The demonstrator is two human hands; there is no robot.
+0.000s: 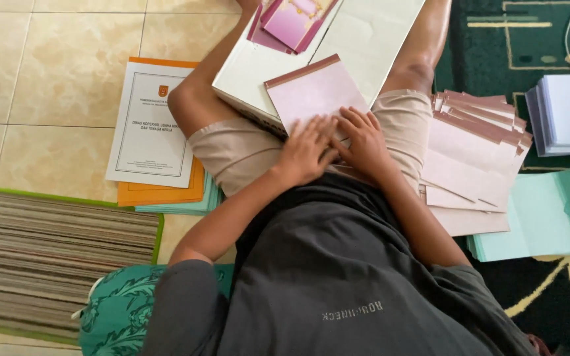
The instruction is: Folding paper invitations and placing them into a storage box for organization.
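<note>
Seated person, grey shirt, beige shorts, legs extended over tiled floor (pixel 54 72) and dark patterned carpet (pixel 496 53). A large white board (pixel 364 33) lies across the thighs. At the person's left knee sits a striped mat (pixel 54 257) with green edging. A white printed document (pixel 150 125) lies on an orange folder (pixel 159 192), itself on teal sheets, beside the left thigh. By the right thigh: a fanned stack of pale pink envelopes (pixel 473 158), teal folders (pixel 542 214) just beyond it, a pile of lavender paper (pixel 569 112) farther out. Pink cards (pixel 291 23) rest on the board's far end. One pale pink envelope (pixel 315 89) with a brown top edge lies on the board's near edge. Left hand (pixel 306 153) and right hand (pixel 364 138) press flat on its lower end, fingers extended and slightly spread, gripping nothing.
</note>
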